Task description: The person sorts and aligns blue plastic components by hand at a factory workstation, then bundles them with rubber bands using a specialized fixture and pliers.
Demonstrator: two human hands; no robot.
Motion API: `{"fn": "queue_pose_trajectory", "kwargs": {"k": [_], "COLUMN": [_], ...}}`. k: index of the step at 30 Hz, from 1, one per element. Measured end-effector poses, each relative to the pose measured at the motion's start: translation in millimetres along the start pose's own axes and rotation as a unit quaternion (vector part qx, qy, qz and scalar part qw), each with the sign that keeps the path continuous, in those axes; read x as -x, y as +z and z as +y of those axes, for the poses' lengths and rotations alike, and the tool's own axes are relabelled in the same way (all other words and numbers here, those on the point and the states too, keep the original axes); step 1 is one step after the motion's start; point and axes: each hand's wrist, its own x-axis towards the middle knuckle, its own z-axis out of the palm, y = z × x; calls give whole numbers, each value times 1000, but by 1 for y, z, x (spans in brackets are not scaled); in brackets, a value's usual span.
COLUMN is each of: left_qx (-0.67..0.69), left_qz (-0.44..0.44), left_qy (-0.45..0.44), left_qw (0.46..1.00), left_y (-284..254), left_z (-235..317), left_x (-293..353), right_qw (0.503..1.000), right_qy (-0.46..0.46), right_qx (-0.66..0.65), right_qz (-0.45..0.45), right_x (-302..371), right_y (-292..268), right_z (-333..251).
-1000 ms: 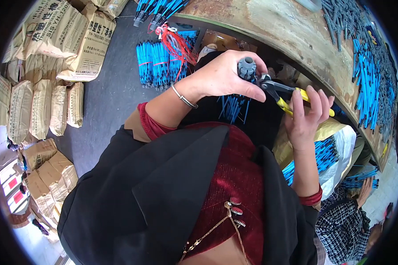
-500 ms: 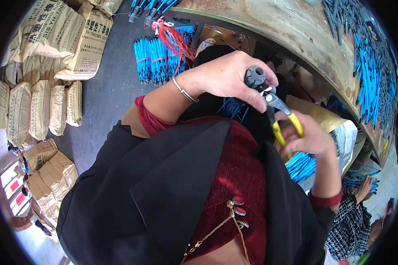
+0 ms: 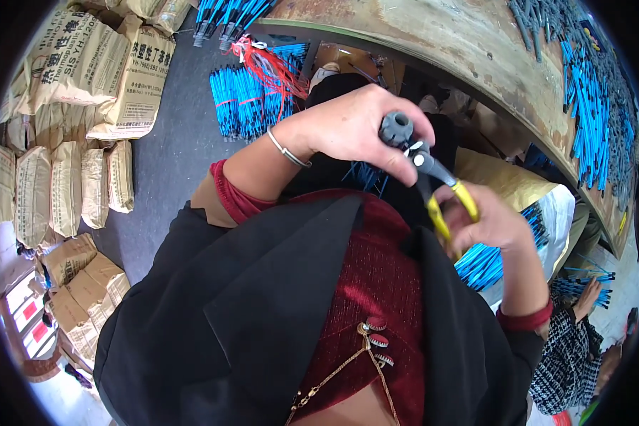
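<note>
My left hand (image 3: 358,128) is closed around a dark grey ribbed plastic piece (image 3: 396,129) with a round hole in its end. Just below that piece are the jaws of yellow-handled pliers (image 3: 440,172), close by my left thumb. My right hand (image 3: 498,221) wraps the handles, which stand apart in a narrow V. Whether the jaws bite on anything is too small to tell. Below and behind my right hand lie blue rods (image 3: 481,267) with black ends, partly covered by my wrist. More blue rods (image 3: 366,175) show in the dark area beneath my left forearm.
A worn wooden table (image 3: 447,42) curves along the far side, with blue rods (image 3: 591,121) and grey pieces at its right. Red ties (image 3: 273,71) hang by bundled rods (image 3: 241,106). Brown paper sacks (image 3: 138,85) are stacked left. Another person's hand (image 3: 588,298) touches rods at lower right.
Both hands, with the grey piece and pliers, sit slightly farther left in the picture. The grips stay the same, and the background has shifted a little.
</note>
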Motion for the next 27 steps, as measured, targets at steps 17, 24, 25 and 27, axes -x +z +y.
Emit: {"fn": "queue_pose_trajectory", "kwargs": {"k": [17,24,25,27], "left_qx": [12,-6,-16,-21], "left_qz": [-13,28,46,56], "left_qy": [39,-27,-36,-40], "left_qw": [999,999,998,997], "left_y": [-1,-4,-2,2], "left_z": [0,2,3,5], "left_x": [-5,2,1,-2], "right_qw": [996,984,947,885], "right_qy": [-85,-107,-145,-176], "right_qx": [12,114,231,340], "right_qz": [32,83,171,264], "right_x": [-23,-26,-16,-4], "right_y": [6,19,24,28], "right_z": [33,20,10,2]}}
